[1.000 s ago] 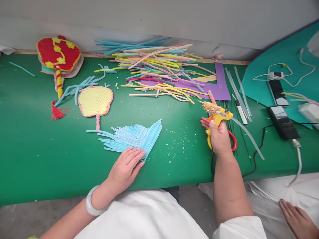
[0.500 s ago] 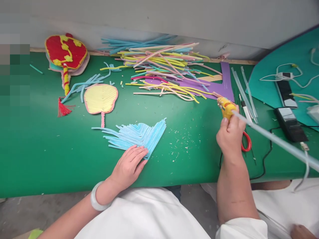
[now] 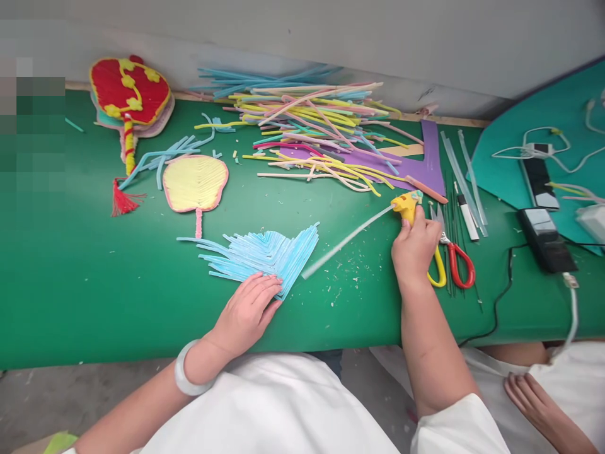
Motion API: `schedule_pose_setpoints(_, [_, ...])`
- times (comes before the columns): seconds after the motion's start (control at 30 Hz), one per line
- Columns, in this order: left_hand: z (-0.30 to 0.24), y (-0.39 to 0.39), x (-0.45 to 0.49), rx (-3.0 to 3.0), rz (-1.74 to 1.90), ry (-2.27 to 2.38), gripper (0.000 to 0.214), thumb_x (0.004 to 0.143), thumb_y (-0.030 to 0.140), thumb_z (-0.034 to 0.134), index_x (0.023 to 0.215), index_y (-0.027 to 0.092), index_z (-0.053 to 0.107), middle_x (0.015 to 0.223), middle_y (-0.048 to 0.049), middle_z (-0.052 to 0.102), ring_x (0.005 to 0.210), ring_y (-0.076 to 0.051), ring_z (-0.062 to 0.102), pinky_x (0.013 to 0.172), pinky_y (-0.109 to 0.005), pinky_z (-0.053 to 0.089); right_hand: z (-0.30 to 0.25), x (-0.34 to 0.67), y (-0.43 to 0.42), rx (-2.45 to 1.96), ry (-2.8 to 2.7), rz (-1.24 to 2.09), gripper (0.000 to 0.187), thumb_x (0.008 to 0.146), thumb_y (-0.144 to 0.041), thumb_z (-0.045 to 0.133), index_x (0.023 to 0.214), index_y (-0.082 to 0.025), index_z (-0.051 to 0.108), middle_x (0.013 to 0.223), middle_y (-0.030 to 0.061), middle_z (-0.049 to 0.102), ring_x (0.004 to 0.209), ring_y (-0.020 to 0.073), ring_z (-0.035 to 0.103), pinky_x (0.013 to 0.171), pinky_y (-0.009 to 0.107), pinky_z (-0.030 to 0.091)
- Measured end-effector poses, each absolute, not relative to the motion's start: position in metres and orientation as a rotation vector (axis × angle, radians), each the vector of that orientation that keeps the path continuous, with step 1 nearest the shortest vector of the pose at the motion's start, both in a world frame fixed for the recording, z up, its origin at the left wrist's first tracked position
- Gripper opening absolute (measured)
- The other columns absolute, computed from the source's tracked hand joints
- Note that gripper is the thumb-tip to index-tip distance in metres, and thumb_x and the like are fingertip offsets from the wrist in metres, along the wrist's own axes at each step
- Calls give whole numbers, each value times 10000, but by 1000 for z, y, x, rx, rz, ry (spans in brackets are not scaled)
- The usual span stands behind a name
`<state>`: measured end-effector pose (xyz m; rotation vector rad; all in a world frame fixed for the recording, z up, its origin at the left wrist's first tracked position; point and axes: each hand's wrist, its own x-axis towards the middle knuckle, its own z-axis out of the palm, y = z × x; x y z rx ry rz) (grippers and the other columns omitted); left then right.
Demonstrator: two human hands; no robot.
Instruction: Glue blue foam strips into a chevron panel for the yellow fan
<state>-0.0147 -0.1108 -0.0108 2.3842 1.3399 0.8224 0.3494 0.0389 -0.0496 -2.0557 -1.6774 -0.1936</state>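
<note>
My left hand (image 3: 246, 312) lies flat, fingers out, on the near corner of a light blue fan-shaped piece (image 3: 262, 255) made of glued strips on the green table (image 3: 70, 284). My right hand (image 3: 414, 249) is closed round a yellow glue gun (image 3: 407, 205). A clear glue stick (image 3: 345, 243) juts from the gun toward the blue piece, its end a short way from the piece's right edge.
A yellow fan (image 3: 195, 185), a red fan with a tassel (image 3: 128, 101), a pile of coloured strips (image 3: 312, 126), purple card (image 3: 428, 164) and red-and-yellow scissors (image 3: 451, 261) lie around. Black boxes with cables (image 3: 543, 230) sit right. Another person's hand (image 3: 539, 403) rests lower right.
My right hand has swung the glue gun round, so the glue stick now points left toward the blue piece instead of right. The scissors lie uncovered. My left hand has stayed put.
</note>
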Motion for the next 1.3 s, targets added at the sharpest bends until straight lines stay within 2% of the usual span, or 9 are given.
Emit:
schedule_pose_setpoints(0.23, [-9,-110,-14,2389,835,1344,214,941,133,555,1150,170,586,1132,-101,731,1091,-222,685,1028,-460,522,-50,364,57,-1846,-1817,-52,435,959,-330,396,1333,-177,557,1094,132,512,1077,282,491,1000,510,412])
schedule_pose_setpoints(0.4, [-11,-111,-15,2386,820,1341,213,940,129,558,1149,158,584,1142,-105,726,1102,-220,678,1043,-459,512,-43,385,55,-1743,-1817,-44,447,979,-374,389,1337,-166,558,1151,145,536,1141,276,510,1024,496,420])
schedule_pose_setpoints(0.67, [-10,-109,-15,2414,829,1339,210,947,130,554,1153,165,576,1132,-99,730,1085,-214,685,1030,-452,522,-41,396,51,-1774,-1929,-38,418,975,-356,415,1328,-202,579,1162,129,591,1135,266,525,1006,485,425])
schedule_pose_setpoints(0.83, [-10,-110,-14,2400,829,1335,221,945,127,547,1158,175,585,1140,-99,729,1089,-215,685,1035,-458,521,-37,392,54,-1951,-1952,-113,406,940,-380,501,1304,-257,632,1161,118,615,1125,314,499,967,527,402])
schedule_pose_setpoints(1.0, [-11,-111,-15,2383,830,1332,239,937,124,554,1168,174,593,1144,-101,727,1099,-218,682,1045,-460,517,5,354,29,-1904,-1931,-194,499,932,-388,521,1413,-255,523,1330,161,525,1242,369,440,998,597,365])
schedule_pose_setpoints(1.1, [-11,-110,-15,2383,821,1330,252,937,129,552,1177,185,600,1140,-96,730,1101,-222,683,1040,-457,521,28,297,-7,-1747,-1917,-86,371,966,-395,492,1302,-286,609,1208,124,572,1162,316,513,990,541,403])
schedule_pose_setpoints(1.2, [-11,-110,-15,2391,814,1332,244,937,130,555,1172,181,599,1137,-99,731,1093,-222,685,1037,-458,522,29,236,-40,-1578,-2017,199,229,973,-365,524,1115,-313,696,991,81,604,974,260,567,881,449,461])
schedule_pose_setpoints(1.3, [-11,-110,-15,2403,819,1328,236,936,131,561,1166,170,596,1134,-105,732,1087,-223,687,1032,-458,525,14,197,-57,-1540,-2108,367,202,978,-322,533,1092,-286,695,965,77,618,915,248,563,821,418,449])
